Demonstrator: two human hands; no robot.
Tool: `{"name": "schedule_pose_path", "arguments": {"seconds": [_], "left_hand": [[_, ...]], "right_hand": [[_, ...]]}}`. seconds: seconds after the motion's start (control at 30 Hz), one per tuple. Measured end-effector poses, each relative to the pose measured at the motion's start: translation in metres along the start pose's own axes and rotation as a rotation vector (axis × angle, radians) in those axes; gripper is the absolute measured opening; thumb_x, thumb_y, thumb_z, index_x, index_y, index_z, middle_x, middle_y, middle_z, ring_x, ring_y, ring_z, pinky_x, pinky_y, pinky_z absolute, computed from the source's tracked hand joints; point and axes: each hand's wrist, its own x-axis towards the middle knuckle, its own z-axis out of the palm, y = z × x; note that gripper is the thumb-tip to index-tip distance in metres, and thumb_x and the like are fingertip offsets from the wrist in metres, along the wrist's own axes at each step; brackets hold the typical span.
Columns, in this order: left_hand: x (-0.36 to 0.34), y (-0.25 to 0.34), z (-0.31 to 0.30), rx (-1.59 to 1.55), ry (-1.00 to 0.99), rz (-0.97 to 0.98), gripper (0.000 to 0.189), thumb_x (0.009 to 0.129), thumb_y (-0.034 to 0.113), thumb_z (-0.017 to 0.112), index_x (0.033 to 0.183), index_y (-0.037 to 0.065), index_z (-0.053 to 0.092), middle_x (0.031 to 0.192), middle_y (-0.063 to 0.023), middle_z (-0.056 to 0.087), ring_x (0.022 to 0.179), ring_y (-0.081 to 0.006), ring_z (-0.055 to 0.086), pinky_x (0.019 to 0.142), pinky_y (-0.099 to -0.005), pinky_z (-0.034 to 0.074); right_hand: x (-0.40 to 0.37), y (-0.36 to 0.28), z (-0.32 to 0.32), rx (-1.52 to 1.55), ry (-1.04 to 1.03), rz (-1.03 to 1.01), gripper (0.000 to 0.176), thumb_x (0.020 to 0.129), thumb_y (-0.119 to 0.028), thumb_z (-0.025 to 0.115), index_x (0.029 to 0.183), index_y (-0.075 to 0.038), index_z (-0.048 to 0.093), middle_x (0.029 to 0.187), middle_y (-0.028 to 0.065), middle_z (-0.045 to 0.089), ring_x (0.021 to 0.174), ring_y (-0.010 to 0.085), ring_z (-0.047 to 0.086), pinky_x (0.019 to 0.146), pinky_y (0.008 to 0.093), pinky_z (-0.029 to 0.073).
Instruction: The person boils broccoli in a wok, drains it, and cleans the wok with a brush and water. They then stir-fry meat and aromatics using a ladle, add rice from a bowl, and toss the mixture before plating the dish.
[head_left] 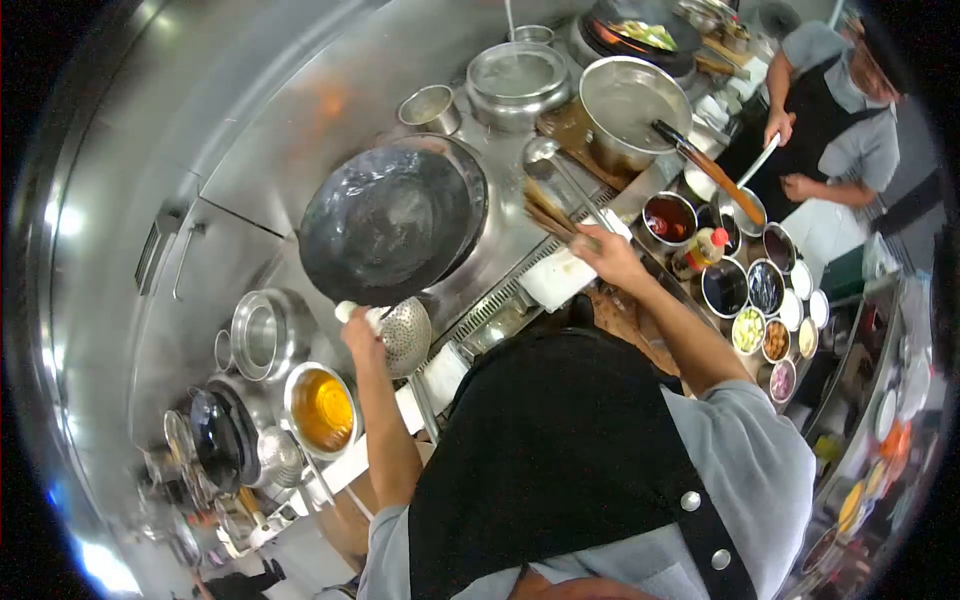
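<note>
Closing the right hand [600,255] around the base of a bamboo brush [547,212], curling the fingers in tight and fanning the stiff strands away from the wrist. Clamping a white cloth [345,311] with the left hand [362,335], folding the fingers over it at the near rim of a broad dark wok [385,225] and hiding any handle from the camera.

Holding the strand tips just beside the wok's right rim, apart from the metal. Slanting the brush's long axis forward and left from the right hand, pointing past the wok's far right side rather than straight at its middle, with the bowl of the wok lying leftward. Standing nearer to the wok with the left hand, touching through the cloth, and farther off with the right.

Passing the left wrist just beside a perforated skimmer [407,337]; hovering the right hand near a long-handled ladle [541,150] and a folded white towel [558,277].

Facing a steel counter [508,180], flanking the wok with a metal pot [618,158] of cloudy liquid at right and a bowl [297,415] of amber liquid at left. Sharing the kitchen at far right with an aproned co-worker [845,150].
</note>
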Motion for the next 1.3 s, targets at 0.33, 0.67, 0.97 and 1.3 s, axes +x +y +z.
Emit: {"name": "schedule_pose_path", "arguments": {"seconds": [0.33, 0.67, 0.97, 1.3], "left_hand": [[-0.056, 0.065, 0.043, 0.151, 0.043, 0.361, 0.032, 0.078, 0.002, 0.071, 0.107, -0.009, 0.067, 0.094, -0.0109, 0.069, 0.082, -0.0226, 0.066, 0.073, -0.038, 0.053], [-0.084, 0.11, 0.108, 0.31, 0.153, 0.677, 0.03, 0.077, 0.003, 0.071, 0.104, -0.008, 0.063, 0.093, -0.0144, 0.07, 0.083, -0.0242, 0.066, 0.079, -0.0383, 0.054], [-0.177, 0.09, 0.157, 0.891, 0.218, 0.963, 0.045, 0.075, 0.011, 0.078, 0.114, -0.002, 0.058, 0.089, -0.0251, 0.07, 0.081, -0.0423, 0.075, 0.073, -0.0483, 0.058], [-0.142, 0.08, 0.09, 0.339, 0.274, 0.577, 0.037, 0.076, 0.006, 0.071, 0.109, -0.007, 0.061, 0.091, -0.0105, 0.065, 0.079, -0.0215, 0.061, 0.074, -0.0362, 0.052]], "right_hand": [[-0.044, 0.038, -0.08, -0.045, 0.17, 0.07, 0.057, 0.092, -0.033, 0.079, 0.138, -0.001, 0.066, 0.106, 0.0213, 0.076, 0.094, 0.0297, 0.073, 0.091, 0.0393, 0.055], [0.17, 0.027, -0.056, 0.161, -0.167, -0.052, 0.063, 0.095, -0.038, 0.077, 0.143, -0.001, 0.062, 0.123, 0.0215, 0.075, 0.11, 0.0268, 0.072, 0.097, 0.0392, 0.054], [0.289, -0.157, 0.181, 0.906, 0.013, 0.083, 0.04, 0.098, -0.022, 0.074, 0.133, -0.007, 0.06, 0.1, 0.0069, 0.071, 0.069, 0.0161, 0.065, 0.054, 0.0297, 0.053], [0.299, -0.023, 0.098, -0.54, -0.324, -0.157, 0.036, 0.096, -0.036, 0.061, 0.116, -0.009, 0.073, 0.1, 0.0233, 0.076, 0.097, 0.0412, 0.074, 0.088, 0.0536, 0.058]]}}
